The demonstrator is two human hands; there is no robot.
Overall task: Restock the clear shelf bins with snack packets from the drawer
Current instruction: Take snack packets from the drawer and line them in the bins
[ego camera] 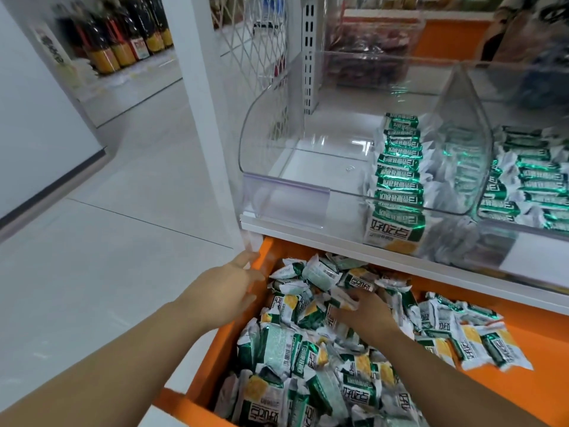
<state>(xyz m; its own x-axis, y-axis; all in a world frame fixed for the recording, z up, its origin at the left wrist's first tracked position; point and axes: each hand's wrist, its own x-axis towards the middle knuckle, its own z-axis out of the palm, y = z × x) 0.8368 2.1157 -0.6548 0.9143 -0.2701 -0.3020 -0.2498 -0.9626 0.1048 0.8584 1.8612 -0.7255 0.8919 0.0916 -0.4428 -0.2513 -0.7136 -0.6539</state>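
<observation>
An orange drawer (pixel 229 329) stands pulled out under the shelf, heaped with green, white and yellow snack packets (pixel 286 340). My left hand (pixel 228 291) rests on the drawer's left rim, fingers spread and holding nothing. My right hand (pixel 366 312) lies palm down in the pile near the back, fingers curled around a packet (pixel 346 298). Above, a clear shelf bin (pixel 271 192) holds one upright row of packets (pixel 397 171) along its right side; its left part is bare. A second clear bin (pixel 529 186) to the right holds several packets.
A white shelf upright (pixel 203 97) and a wire mesh panel (pixel 255 57) stand left of the bins. Another clear bin with dark red goods (pixel 366 47) sits behind. Bottles (pixel 123 35) line a far shelf across the pale floor (pixel 107 229). Orange shelf trim shows at the upper right.
</observation>
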